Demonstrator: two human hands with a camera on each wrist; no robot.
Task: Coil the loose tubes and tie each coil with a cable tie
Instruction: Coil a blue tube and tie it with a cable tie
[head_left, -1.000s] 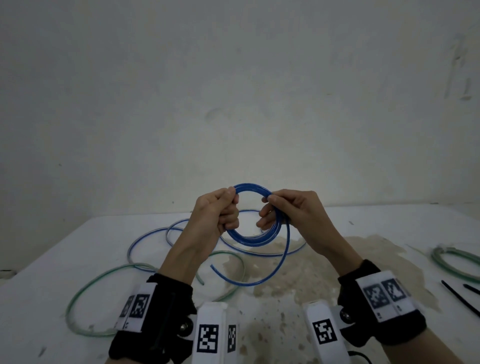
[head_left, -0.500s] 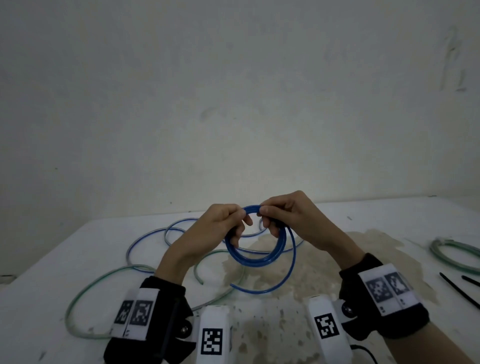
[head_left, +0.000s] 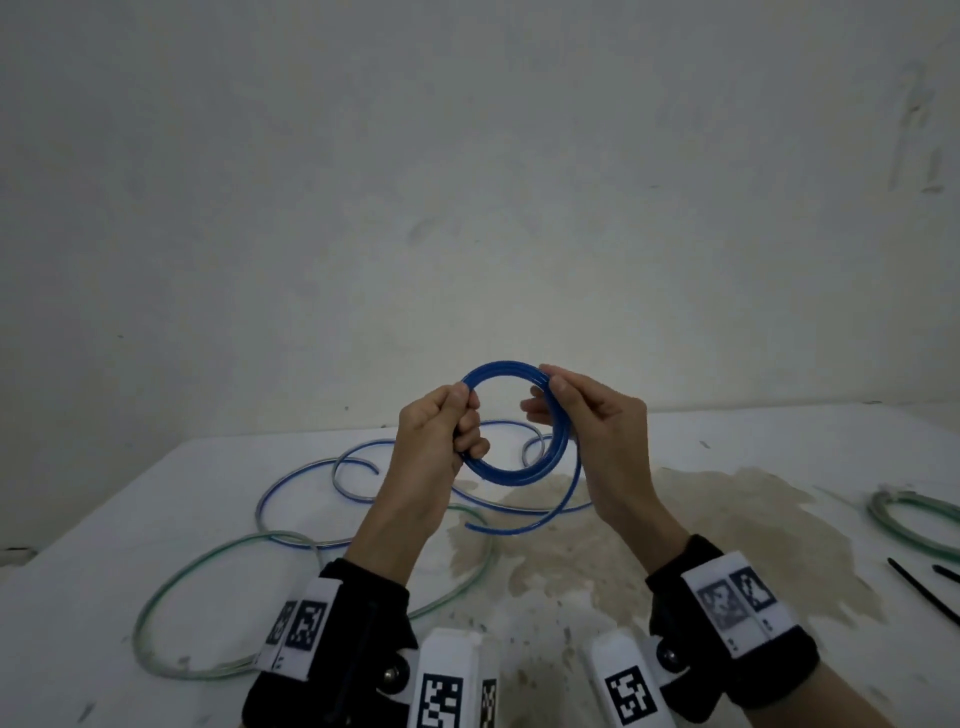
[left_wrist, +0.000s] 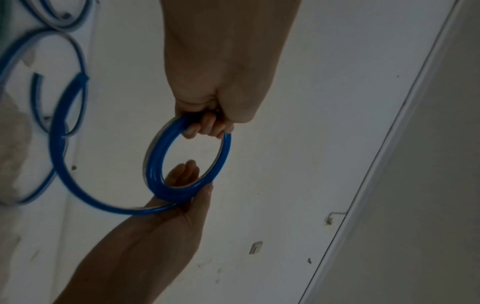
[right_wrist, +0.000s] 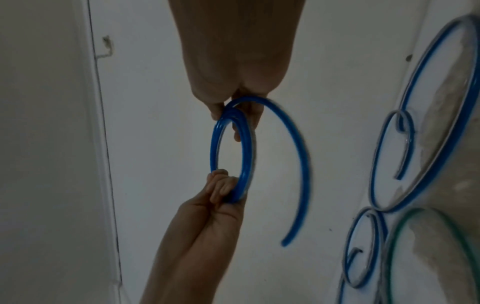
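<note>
A blue tube coil (head_left: 511, 475) of several turns hangs in the air above the table, held between both hands. My left hand (head_left: 447, 431) grips its left side with curled fingers (left_wrist: 207, 127). My right hand (head_left: 587, 415) pinches the right side between thumb and fingers (right_wrist: 242, 121). The loose tail of the blue tube (head_left: 540, 517) arcs down below the coil, its free end (right_wrist: 284, 243) hanging clear. On the table lie a loose clear-blue tube (head_left: 311, 473) and a loose green tube (head_left: 208, 571).
A white, stained table (head_left: 675, 545) stands against a plain wall. A green coil (head_left: 904, 519) lies at the right edge, with black cable ties (head_left: 919, 590) beside it. The loose tubes spread over the left and middle of the table.
Both hands have lifted the blue coil higher and moved apart, the coil now spread wider between them. The loose tail is shorter than before.
</note>
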